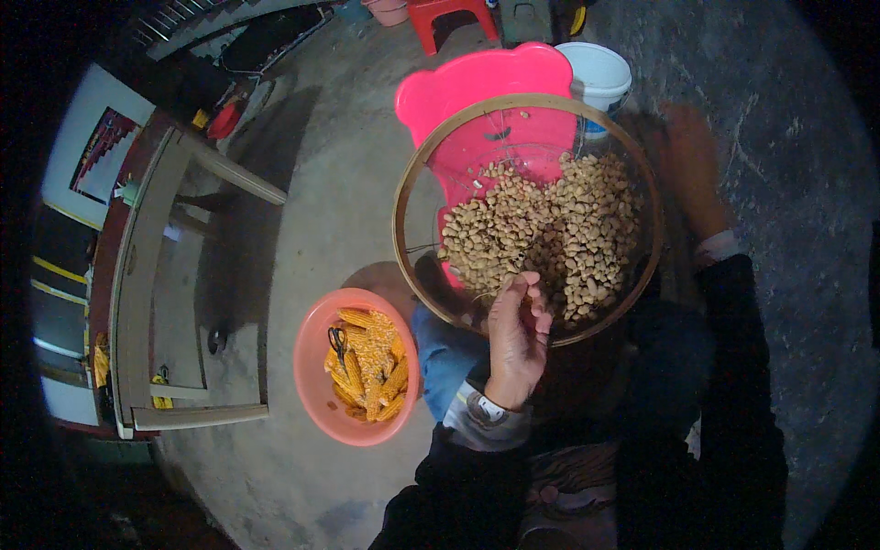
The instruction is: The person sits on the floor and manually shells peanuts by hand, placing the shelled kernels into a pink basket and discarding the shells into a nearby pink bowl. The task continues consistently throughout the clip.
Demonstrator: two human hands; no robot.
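Observation:
A round sieve with a wooden rim [400, 199] and a wire mesh bottom sits before me at lap height. Unshelled peanuts [595, 220] cover much of its mesh. Over the sieve's near side is my left hand [519, 337], palm turned inward and fingers curled close to the thumb. Whether something small lies between those fingertips cannot be told. My right hand [691, 161] is beyond the right rim, dim and blurred, close to a white bucket [595, 65]. Its fingers are unclear. Through the mesh shows a pink plastic piece with a rounded, ear-like outline [474, 89].
Left of my knee, an orange plastic basin [306, 357] on the concrete floor holds corn cobs [352, 371], loose kernels and dark-handled scissors [337, 342]. A wooden table frame [137, 275] stands farther left. At the back is a red plastic stool [450, 10].

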